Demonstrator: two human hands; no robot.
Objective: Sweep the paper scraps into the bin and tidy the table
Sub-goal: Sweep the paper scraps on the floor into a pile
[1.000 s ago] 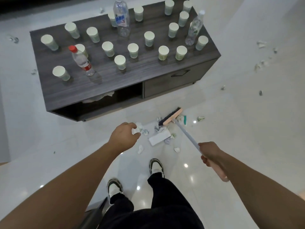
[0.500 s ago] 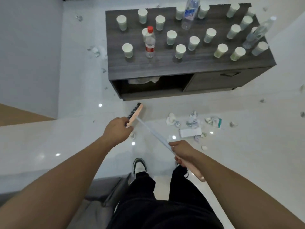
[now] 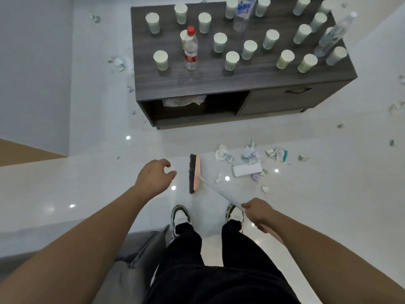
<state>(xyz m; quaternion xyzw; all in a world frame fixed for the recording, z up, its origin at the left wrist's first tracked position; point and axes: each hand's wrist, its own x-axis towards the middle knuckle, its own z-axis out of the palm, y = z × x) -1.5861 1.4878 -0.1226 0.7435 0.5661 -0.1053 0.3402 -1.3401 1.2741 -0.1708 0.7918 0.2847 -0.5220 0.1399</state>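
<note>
— Most of the paper scraps (image 3: pixel 247 160) are seen gathered in a loose pile on the floor, just in front of the worktop's (image 3: pixel 241 82) near edge; strays are scattered off its left end (image 3: pixel 117 63) and far right (image 3: pixel 395 107).

— Is a bin seen?

— None can be made out, so nothing can be called binned yet.

— And the hands?

— The broom handle (image 3: pixel 221 191) is gripped by the right hand (image 3: pixel 259 212), the brush head (image 3: pixel 194 174) being set on the floor left of the pile. Nothing is held in the left hand (image 3: pixel 154 178); its grip is loose, fingers relaxed.

— The worktop?

— It is judged untouched: paper cups (image 3: pixel 232 60) and three bottles (image 3: pixel 190 48) are spread across it.
</note>
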